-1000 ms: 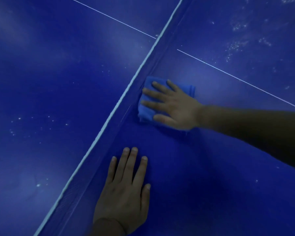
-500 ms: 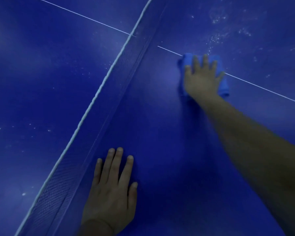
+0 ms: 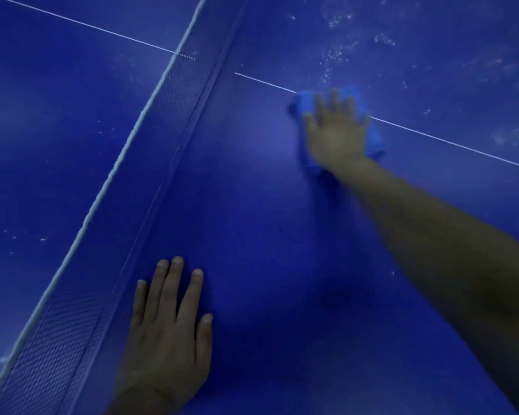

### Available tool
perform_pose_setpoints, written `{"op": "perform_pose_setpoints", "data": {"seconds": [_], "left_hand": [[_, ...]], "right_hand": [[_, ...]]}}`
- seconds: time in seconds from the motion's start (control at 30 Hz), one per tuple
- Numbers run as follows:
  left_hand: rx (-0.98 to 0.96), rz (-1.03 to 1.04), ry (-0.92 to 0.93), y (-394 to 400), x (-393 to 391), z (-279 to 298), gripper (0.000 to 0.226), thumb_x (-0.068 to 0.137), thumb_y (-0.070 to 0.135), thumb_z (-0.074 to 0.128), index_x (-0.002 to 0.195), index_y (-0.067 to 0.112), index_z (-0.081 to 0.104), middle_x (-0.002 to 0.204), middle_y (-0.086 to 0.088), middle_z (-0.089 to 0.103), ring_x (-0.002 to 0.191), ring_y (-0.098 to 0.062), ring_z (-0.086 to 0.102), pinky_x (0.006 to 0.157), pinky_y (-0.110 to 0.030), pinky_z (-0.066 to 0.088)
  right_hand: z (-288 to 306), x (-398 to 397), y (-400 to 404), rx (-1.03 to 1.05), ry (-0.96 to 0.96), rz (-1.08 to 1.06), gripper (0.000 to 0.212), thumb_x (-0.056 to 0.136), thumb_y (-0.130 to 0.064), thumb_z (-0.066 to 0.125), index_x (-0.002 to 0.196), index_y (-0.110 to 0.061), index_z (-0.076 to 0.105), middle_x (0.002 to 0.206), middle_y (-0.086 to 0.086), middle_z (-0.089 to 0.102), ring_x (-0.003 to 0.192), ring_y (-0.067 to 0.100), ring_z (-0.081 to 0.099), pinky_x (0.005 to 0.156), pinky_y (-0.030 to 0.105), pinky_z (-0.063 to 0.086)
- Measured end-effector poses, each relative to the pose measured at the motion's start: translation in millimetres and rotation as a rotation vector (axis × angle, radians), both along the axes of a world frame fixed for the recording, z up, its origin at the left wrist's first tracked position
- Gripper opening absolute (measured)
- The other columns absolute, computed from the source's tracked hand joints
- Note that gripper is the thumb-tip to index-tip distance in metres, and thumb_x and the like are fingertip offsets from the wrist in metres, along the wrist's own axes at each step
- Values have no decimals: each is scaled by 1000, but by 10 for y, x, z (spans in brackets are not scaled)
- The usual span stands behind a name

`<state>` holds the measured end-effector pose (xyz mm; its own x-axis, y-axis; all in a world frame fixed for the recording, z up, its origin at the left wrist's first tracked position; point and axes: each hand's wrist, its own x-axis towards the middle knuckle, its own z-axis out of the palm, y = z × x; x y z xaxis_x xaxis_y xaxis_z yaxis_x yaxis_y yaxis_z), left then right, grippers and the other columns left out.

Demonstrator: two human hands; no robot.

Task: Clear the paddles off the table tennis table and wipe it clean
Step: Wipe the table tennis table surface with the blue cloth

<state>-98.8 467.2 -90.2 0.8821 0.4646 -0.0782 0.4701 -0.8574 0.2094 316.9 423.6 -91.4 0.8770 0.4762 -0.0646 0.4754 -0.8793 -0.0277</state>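
We are sliding the blue cloth (image 3: pixel 375 139) away from the net (image 3: pixel 174 94) onto the white centre line (image 3: pixel 450 142), right hand (image 3: pixel 336 130) flat, fingers spread; left hand (image 3: pixel 168 333) bracing flat beside the net; speckles beyond remain, no paddles visible

I count two hands on my feed: the left hand (image 3: pixel 168 333) at about 7 o'clock, flat on the table, and the right hand (image 3: pixel 336 130) at about 1 o'clock. One blue cloth (image 3: pixel 373 139) lies under that right hand. One table tennis table (image 3: pixel 282 250) fills the view, with one net (image 3: pixel 150 163) running from 7 o'clock up to 12 o'clock and one thin white line (image 3: pixel 447 142) crossing it. Pale speck patches (image 3: pixel 333 61) toward 1 o'clock are too many and too blurred for me to count.
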Motion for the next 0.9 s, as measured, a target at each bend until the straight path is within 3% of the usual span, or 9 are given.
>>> {"op": "perform_pose_setpoints", "data": {"seconds": [0.1, 0.17, 0.23, 0.37, 0.43, 0.6, 0.67, 0.77, 0.9], "left_hand": [[5, -2, 20, -7, 8, 22, 65, 92, 40, 36, 147, 6, 42, 162, -16, 26, 151, -33, 19, 121, -50, 7], [0, -2, 36, -13, 14, 38, 65, 93, 41, 36, 147, 6, 43, 162, -17, 26, 151, -32, 18, 121, -50, 8], [-1, 4, 34, -19, 25, 50, 65, 93, 40, 36, 147, 6, 43, 161, -16, 26, 151, -31, 18, 120, -49, 7], [5, 6, 28, -24, 26, 39, 64, 93, 40, 35, 147, 7, 43, 161, -16, 28, 150, -31, 19, 121, -46, 6], [6, 10, 16, -17, 18, 25, 64, 93, 40, 35, 146, 6, 43, 160, -17, 29, 150, -32, 19, 121, -46, 5], [-5, 13, -13, -10, 23, 34, 65, 92, 40, 36, 145, 4, 46, 158, -19, 32, 149, -34, 22, 121, -48, 7], [-10, 12, -1, -15, 27, 51, 65, 92, 40, 36, 145, 4, 47, 158, -19, 32, 149, -34, 21, 122, -48, 6], [1, 15, 44, -23, 36, 64, 64, 93, 41, 34, 145, 6, 46, 160, -17, 30, 150, -31, 19, 122, -44, 3], [-17, 19, 49, -25, 34, 68, 65, 93, 42, 34, 145, 5, 46, 159, -18, 31, 149, -32, 20, 122, -43, 2]], "right_hand": [[45, 434, -713, 109, 42, -462, 61, 102, -51, 19, 159, -29, 20, 168, 4, 10, 154, 37, 5, 117, 69, 3], [63, 394, -706, 152, 42, -569, 62, 102, -51, 20, 159, -27, 21, 168, 6, 10, 153, 38, 4, 116, 70, 2], [50, 112, -441, 139, 45, -436, 62, 103, -51, 20, 160, -27, 20, 169, 6, 9, 153, 39, 4, 116, 70, 2], [-66, -754, -53, -2, 43, 229, 68, 97, -59, 9, 159, -33, 18, 169, -1, 11, 155, 32, 6, 118, 63, 3], [-11, -598, -230, -4, 73, 287, 67, 97, -60, 11, 159, -34, 20, 168, -3, 12, 155, 29, 8, 119, 61, 4], [130, 460, -1096, 61, 55, -410, 60, 105, -51, 21, 160, -29, 16, 169, 3, 7, 154, 35, 4, 118, 67, 4], [153, 443, -1098, 107, 65, -541, 61, 104, -52, 19, 160, -29, 16, 169, 2, 6, 154, 35, 3, 118, 67, 3], [119, -37, -765, 82, 64, -299, 60, 105, -51, 20, 161, -30, 16, 169, 2, 6, 155, 34, 2, 119, 67, 2], [-30, -954, -527, 18, 54, 360, 64, 100, -57, 14, 158, -33, 23, 168, -1, 16, 154, 30, 10, 120, 61, 4]]}}
